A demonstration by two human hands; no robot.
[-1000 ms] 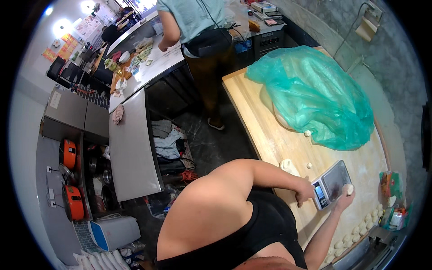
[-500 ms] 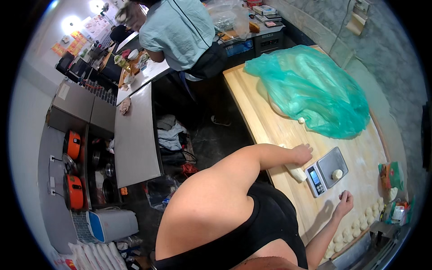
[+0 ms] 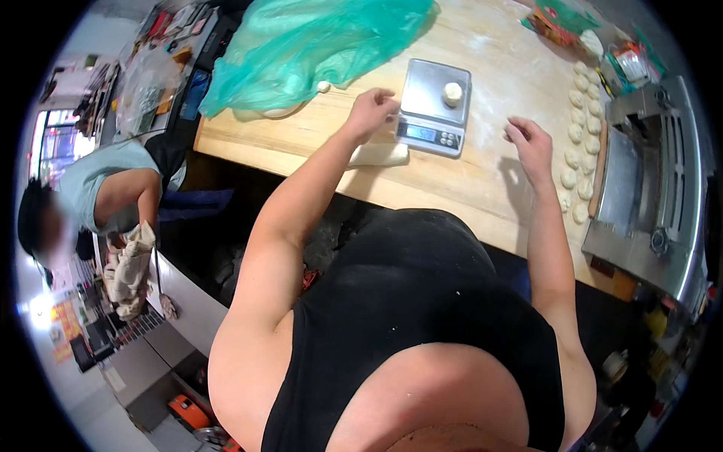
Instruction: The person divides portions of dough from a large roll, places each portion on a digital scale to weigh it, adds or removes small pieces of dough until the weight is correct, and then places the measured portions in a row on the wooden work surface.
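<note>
A digital kitchen scale (image 3: 426, 135) stands on the wooden work table, with one small dough piece (image 3: 452, 94) on its metal pan. My left hand (image 3: 373, 114) is at the scale's left edge, open, its fingers loosely bent and apart. Below that hand lies a pale dough roll (image 3: 382, 154) near the table's front edge. To the right of the scale, my right hand (image 3: 533, 148) hovers over the table with thumb and fingertips drawn together. Whatever they pinch, if anything, is too small to make out. Several dough pieces (image 3: 576, 133) sit in rows at the right.
Green plastic sheeting (image 3: 324, 45) covers a large pale mass at the far left of the table (image 3: 493, 75), a dough crumb (image 3: 323, 87) beside it. A steel appliance (image 3: 640, 181) borders the right side. At left, another person (image 3: 113, 181) holds a cloth (image 3: 129, 271).
My view has swung round to the right. My left hand has drawn back from over the dough roll to beside the scale. The dough piece stays on the pan.
</note>
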